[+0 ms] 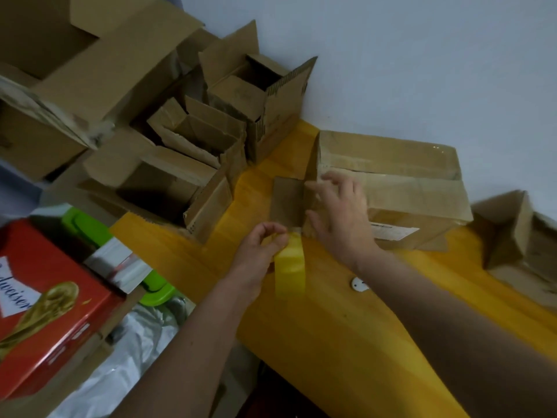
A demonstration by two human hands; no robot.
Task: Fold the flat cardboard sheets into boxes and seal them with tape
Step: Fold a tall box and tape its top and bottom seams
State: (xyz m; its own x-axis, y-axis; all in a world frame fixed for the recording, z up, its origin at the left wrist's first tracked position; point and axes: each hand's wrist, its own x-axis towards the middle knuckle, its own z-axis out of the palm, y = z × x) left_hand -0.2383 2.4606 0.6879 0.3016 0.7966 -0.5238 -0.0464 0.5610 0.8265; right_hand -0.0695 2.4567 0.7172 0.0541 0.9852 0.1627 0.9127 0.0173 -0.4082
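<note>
Yellow tape (291, 268) hangs as a short strip from the left hand (259, 251), whose thumb and fingertips pinch its upper end just above the yellow table (346, 342). Right hand (337, 215), fingers spread and fairly straight, rests against the near end of the cardboard box (401, 179) lying on its side on the table; the thumb points toward the tape. An end flap (286, 203) of this box stands open to the left of the right hand, and a second flap rises behind the fingers; the top of the tape strip lies just beside the lower corner of the open flap, though whether it touches the cardboard cannot be told. Clear glossy tape already runs across the upper face of the box, and a white label (394, 232) shows on its near side. A small white round object (358, 284) sits on the table beside the right forearm. To the left, a cluster of open boxes (193, 152) crowds the table edge, close to the open flap, with a larger open box (75, 70) behind them. Another opened box (509, 227) stands at the right edge, against the white wall (422, 70). Below left lie a red printed carton (51, 306), a green plastic item (87, 227) and crumpled white plastic sheet (129, 357).
</note>
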